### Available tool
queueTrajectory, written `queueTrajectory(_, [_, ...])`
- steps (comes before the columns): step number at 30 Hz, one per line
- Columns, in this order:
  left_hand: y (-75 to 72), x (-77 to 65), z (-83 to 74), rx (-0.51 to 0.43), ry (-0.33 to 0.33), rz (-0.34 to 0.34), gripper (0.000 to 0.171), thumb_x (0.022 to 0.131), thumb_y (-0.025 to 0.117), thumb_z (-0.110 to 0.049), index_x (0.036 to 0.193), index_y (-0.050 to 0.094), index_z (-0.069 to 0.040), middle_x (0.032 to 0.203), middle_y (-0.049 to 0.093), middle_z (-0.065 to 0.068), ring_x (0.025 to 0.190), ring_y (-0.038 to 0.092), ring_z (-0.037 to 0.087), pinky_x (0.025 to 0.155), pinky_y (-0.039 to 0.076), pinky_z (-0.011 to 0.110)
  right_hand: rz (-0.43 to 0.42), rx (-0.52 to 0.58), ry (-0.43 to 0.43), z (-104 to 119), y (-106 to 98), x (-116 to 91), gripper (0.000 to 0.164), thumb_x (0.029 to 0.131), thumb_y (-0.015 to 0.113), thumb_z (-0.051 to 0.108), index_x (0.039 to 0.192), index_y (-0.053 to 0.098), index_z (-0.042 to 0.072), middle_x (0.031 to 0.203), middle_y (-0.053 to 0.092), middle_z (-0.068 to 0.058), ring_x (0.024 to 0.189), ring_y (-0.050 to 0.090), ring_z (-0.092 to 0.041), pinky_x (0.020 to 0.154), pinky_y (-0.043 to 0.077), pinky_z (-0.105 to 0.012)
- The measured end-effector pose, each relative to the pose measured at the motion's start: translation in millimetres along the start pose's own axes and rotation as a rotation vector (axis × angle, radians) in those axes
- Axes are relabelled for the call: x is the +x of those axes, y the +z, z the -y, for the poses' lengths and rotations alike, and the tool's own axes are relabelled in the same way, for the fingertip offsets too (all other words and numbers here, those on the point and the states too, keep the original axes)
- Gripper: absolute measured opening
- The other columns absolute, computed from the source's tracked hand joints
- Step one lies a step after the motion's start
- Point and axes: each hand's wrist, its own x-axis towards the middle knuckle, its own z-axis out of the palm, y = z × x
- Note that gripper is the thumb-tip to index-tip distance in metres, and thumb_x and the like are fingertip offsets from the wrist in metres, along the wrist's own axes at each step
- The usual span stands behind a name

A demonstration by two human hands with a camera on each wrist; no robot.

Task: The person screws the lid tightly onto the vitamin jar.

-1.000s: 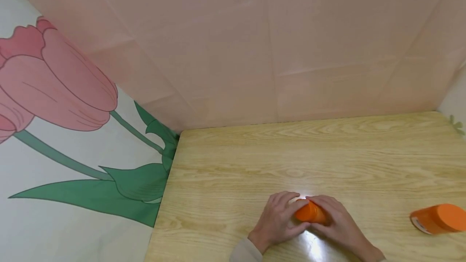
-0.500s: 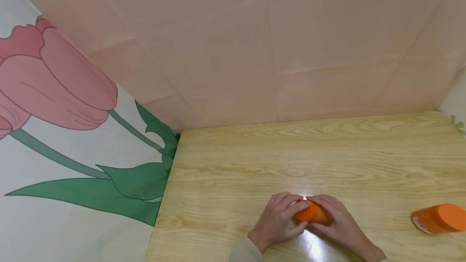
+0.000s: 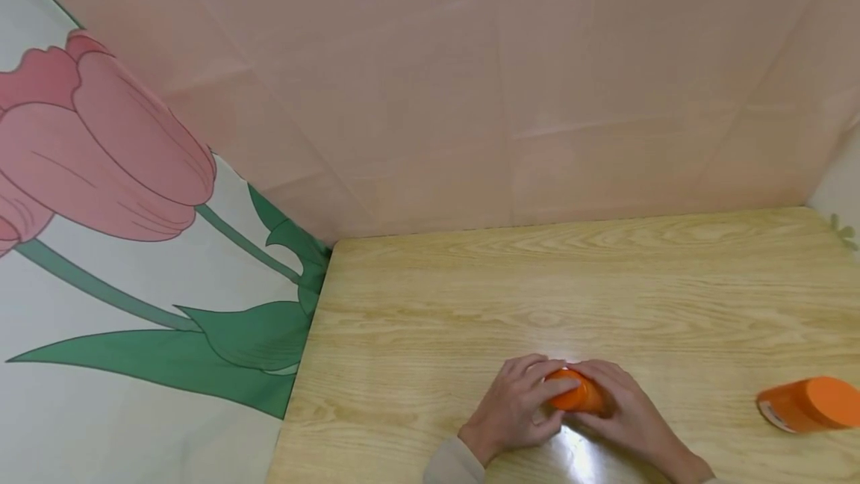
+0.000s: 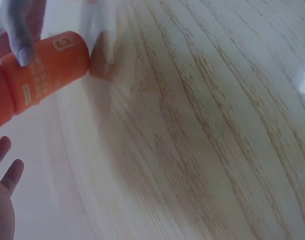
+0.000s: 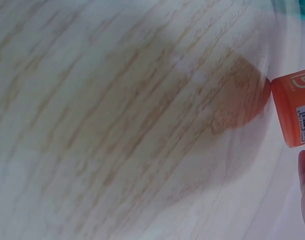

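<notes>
An orange bottle (image 3: pixel 586 396) with a screw cap (image 3: pixel 566 388) stands on the table between both hands in the head view. My left hand (image 3: pixel 513 403) holds the cap end, one finger lying across its top. Around the body from the other side curls my right hand (image 3: pixel 630 411), thumb toward me. The left wrist view shows white print on the bottle (image 4: pixel 55 65), its base close to the wood. In the right wrist view a barcode shows on the bottle (image 5: pixel 295 107), which is cut off at the frame's edge.
A second orange container (image 3: pixel 809 404) with a broad flat orange top stands on the wood-grain table (image 3: pixel 537 282) at the far right. A pinkish cloth (image 3: pixel 416 95) hangs behind the table, and a white tulip-printed cloth (image 3: pixel 168 409) lines the left side.
My left fingers have shifted slightly to the right over the cap, one reaching further across its top. My right hand and the bottle stay in nearly the same place.
</notes>
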Motion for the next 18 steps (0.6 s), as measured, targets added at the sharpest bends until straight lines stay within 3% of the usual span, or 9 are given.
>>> queueTrajectory(9, [-1.9, 1.2, -3.4, -0.003, -0.046, 0.053, 0.056, 0.089, 0.065, -0.048, 0.139, 0.054, -0.027, 0.145, 0.053, -0.001, 0.135, 0.047, 0.015, 0.11, 0.038, 0.028, 0.003, 0.019, 0.07, 4.0, -3.4, -3.6, 0.08, 0.052, 0.096, 0.014, 0.126, 0.063, 0.016, 0.12, 0.064, 0.004, 0.118, 0.045, 0.009, 0.098, 0.029, -0.004])
queueTrajectory(18, [-4.6, 0.4, -4.5, -0.015, -0.089, 0.07, 0.06, 0.087, 0.068, -0.049, 0.14, 0.053, -0.028, 0.148, 0.05, -0.003, 0.136, 0.048, 0.017, 0.108, 0.04, 0.029, 0.0, 0.065, 0.15, 3.4, -5.8, -7.8, 0.076, 0.055, 0.097, 0.019, 0.123, 0.062, 0.014, 0.119, 0.064, 0.005, 0.119, 0.042, 0.015, 0.104, 0.022, -0.001])
